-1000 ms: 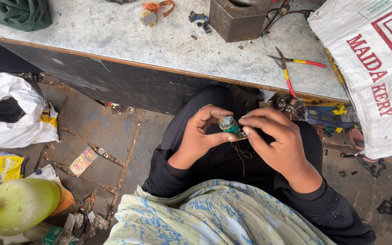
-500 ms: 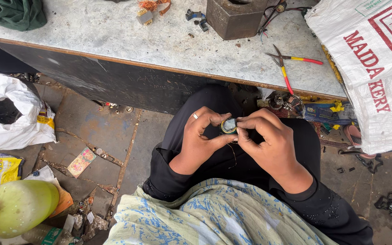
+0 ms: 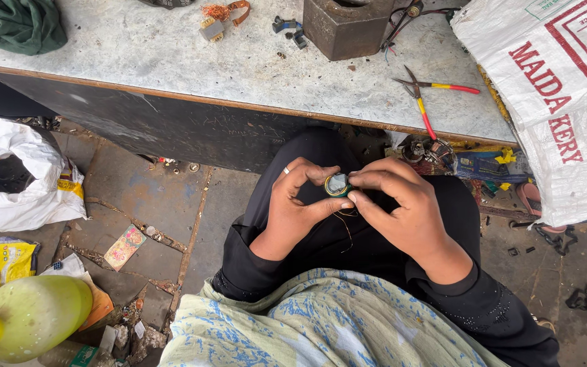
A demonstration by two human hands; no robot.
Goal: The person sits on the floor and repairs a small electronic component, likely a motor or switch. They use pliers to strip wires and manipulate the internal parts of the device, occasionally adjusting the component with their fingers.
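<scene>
My left hand (image 3: 297, 207) and my right hand (image 3: 402, 211) both pinching a small round green-rimmed coil (image 3: 338, 185) over my lap, thin wire (image 3: 348, 228) dangling beneath, red-handled pliers (image 3: 424, 102) on the tabletop (image 3: 171, 61) ahead

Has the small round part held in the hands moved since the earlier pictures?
No, hardly: the small round part stays pinched between left hand and right hand, just below the bench edge, over the lap.

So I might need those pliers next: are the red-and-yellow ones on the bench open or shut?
Open: the pliers lie flat on the bench, handles spread apart.
</scene>
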